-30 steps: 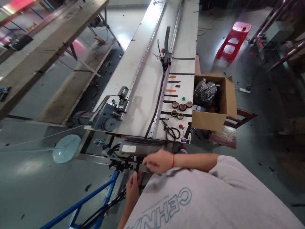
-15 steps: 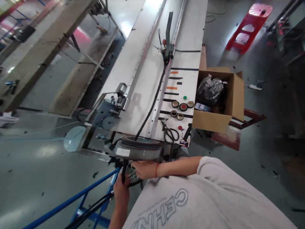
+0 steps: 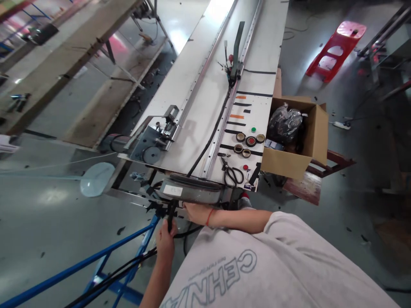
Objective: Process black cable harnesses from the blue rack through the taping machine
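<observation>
My left hand (image 3: 167, 231) is closed round a thick black cable (image 3: 171, 216) that hangs below the table's near end. Beside it, my right hand (image 3: 195, 213), with a red band at the wrist, reaches under a round grey machine head (image 3: 192, 194). Its fingers are bent and partly hidden; what they grip cannot be made out. A black wire harness (image 3: 208, 143) runs from the machine head up the table to a bundle of loose wire ends and connectors (image 3: 231, 70).
Scissors (image 3: 231, 173), tape rolls (image 3: 251, 141) and strips of tape lie on the white table (image 3: 180, 158). An open cardboard box (image 3: 285, 162) stands at the right, a red stool (image 3: 335, 53) farther off. A blue metal frame (image 3: 96, 265) is at the lower left.
The camera view has shifted slightly. Both hands stay by the machine head, the left still round the cable; the right has moved slightly up and right.
</observation>
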The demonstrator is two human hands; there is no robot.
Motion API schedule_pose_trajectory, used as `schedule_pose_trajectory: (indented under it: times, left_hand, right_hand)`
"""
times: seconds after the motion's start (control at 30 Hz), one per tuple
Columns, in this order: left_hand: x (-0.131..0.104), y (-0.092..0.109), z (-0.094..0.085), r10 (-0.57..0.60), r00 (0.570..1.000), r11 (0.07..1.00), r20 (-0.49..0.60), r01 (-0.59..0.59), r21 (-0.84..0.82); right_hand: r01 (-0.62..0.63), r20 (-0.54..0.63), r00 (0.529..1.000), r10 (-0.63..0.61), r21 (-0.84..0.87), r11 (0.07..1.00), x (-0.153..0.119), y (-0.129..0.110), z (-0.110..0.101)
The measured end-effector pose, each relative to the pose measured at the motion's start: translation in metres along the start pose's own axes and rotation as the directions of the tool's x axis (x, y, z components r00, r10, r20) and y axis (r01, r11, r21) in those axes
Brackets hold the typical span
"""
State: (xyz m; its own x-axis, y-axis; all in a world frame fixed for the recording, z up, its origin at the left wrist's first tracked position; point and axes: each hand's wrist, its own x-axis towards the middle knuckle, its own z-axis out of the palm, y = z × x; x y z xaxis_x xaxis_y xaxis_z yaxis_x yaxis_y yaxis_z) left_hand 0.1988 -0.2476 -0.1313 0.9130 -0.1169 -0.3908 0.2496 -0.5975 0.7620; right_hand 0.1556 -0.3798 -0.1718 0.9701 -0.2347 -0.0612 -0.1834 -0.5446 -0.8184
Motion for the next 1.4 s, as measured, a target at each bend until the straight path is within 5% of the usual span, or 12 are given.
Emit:
schedule_pose_trajectory:
  times: [0.17,0.37,0.5,0.6,0.73,0.9,1.2,1.4]
  left_hand:
    - [0.004,-0.002,-0.001,0.008,0.997,0.994,0.076,0.000,-0.112]
    - [0.008,-0.012,0.001,-0.063,0.996,0.983,0.060,0.073,-0.168]
    - [0.013,-0.023,0.003,-0.009,0.996,0.983,0.090,0.025,-0.182]
    - [0.020,-0.031,0.003,0.010,0.995,0.987,0.103,0.007,-0.159]
    - [0.026,-0.038,0.003,0.015,0.994,0.984,0.110,0.005,-0.180]
    - [0.029,-0.042,0.003,0.058,0.988,0.982,0.141,-0.030,-0.188]
    - [0.028,-0.035,0.004,0.048,0.985,0.988,0.167,-0.021,-0.155]
    - [0.024,-0.047,0.015,0.218,0.935,0.957,0.281,-0.261,0.125]
  right_hand:
    - [-0.111,-0.008,0.994,0.111,-0.163,0.980,-0.003,-0.008,-0.004]
    - [-0.053,0.028,0.997,0.067,-0.343,0.938,-0.008,-0.009,-0.010]
    - [-0.074,0.007,0.996,0.084,-0.399,0.914,-0.009,-0.012,-0.010]
    - [-0.096,0.051,0.991,0.121,-0.351,0.931,-0.007,-0.010,-0.007]
    - [-0.155,-0.031,0.988,0.152,-0.252,0.955,-0.002,-0.005,-0.002]
    - [-0.269,0.118,0.952,0.282,-0.120,0.956,-0.001,0.000,-0.004]
    - [-0.042,-0.021,0.999,0.041,-0.021,0.999,-0.010,0.005,-0.005]
    - [0.128,0.069,0.990,-0.120,-0.129,0.983,-0.001,-0.014,-0.010]
